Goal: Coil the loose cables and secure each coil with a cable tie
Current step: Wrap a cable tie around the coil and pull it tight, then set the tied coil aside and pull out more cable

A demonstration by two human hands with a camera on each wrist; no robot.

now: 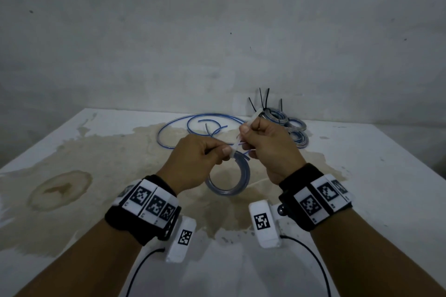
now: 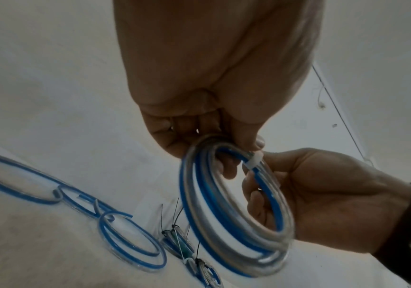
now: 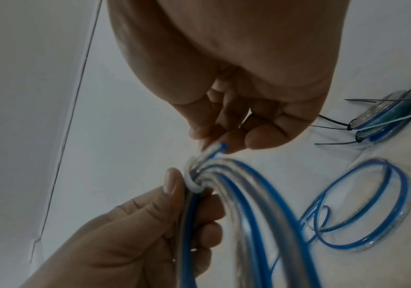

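Both hands work above the middle of the table [image 1: 72,152], clear of its surface. The left hand [image 1: 195,159] pinches the coil [image 1: 229,181] at its top, thumb and fingers curled round the bundled turns right beside the white tie [image 2: 254,158] that wraps them. The right hand [image 1: 268,149] is clenched on the tie's free tail [image 1: 254,114], which sticks up and away past its thumb toward the far edge. The coil hangs below the two hands, its turns blue and clear, lying close together.

This looks like the cinching step: the tie is already looped round the coil and threaded through its head, and the tail is being drawn tight. The next move probably calls for a steady pull along the tail while the left hand braces the head and keeps the turns from spreading, then setting the coil down.

Toward the far right corner lie finished coils [image 1: 289,125] bound with black ties [image 1: 265,99]. Toward the far edge, near its middle, a loose cable [image 1: 183,125] lies uncoiled, so at least one more remains to do.
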